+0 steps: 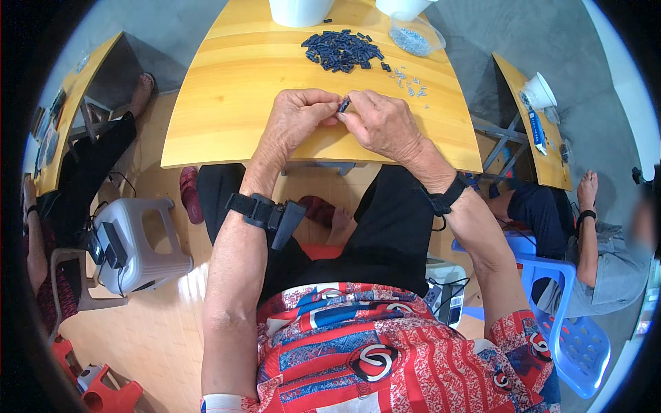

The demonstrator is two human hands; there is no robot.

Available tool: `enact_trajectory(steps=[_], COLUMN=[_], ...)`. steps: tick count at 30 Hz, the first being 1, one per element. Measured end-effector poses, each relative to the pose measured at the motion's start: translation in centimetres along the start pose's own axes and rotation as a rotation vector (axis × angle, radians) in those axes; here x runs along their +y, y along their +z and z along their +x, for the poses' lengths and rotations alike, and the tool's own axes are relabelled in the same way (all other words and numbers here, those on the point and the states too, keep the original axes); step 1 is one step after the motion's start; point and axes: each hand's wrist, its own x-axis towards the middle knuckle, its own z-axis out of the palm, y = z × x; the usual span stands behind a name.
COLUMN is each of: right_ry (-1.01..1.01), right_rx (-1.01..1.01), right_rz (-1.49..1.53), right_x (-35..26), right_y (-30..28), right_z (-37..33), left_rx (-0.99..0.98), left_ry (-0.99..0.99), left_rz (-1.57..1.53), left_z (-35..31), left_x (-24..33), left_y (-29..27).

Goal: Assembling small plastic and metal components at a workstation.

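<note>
Both hands meet just above the near part of the wooden table (227,103). Between their fingertips is a small dark plastic piece (344,104); its details are too small to make out. My left hand (299,118) pinches it from the left, thumb and forefinger pressed together. From the right, my right hand (384,124) closes its thumb and fingers on the same piece. Beyond them lies a heap of similar small black plastic pieces (341,51). Small silvery metal pieces (414,89) are scattered to its right. More of these fill a clear round tub (412,41).
A white bucket (299,10) and a second white container (403,7) stand at the table's far edge. A grey-white stool (141,241) is at the left, a blue plastic chair (561,303) at the right. People sit at side tables on both sides.
</note>
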Motion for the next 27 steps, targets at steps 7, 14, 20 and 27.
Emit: enact_trajectory(steps=[7,14,20,27], right_ry=[0.033,0.052,0.125,0.073], right_rx=[-0.039,-0.039,-0.027,-0.101], right_rz=[0.002,0.028,-0.002,-0.025], right_x=[-0.1,-0.6,-0.1,-1.4], right_y=[-0.2,0.0,-1.6,-2.2], right_z=[-0.2,0.0,0.5,1.7], left_rx=[-0.031,-0.046,-0.056,-0.074], left_ry=[0.045,0.025,0.022,0.049], left_rz=[0.164,0.178,0.105,0.144], left_z=[-0.1,-0.2,0.0,0.1], left_x=[0.3,0.4,0.0,-0.1], left_y=[0.2,0.3,-0.2,-0.3])
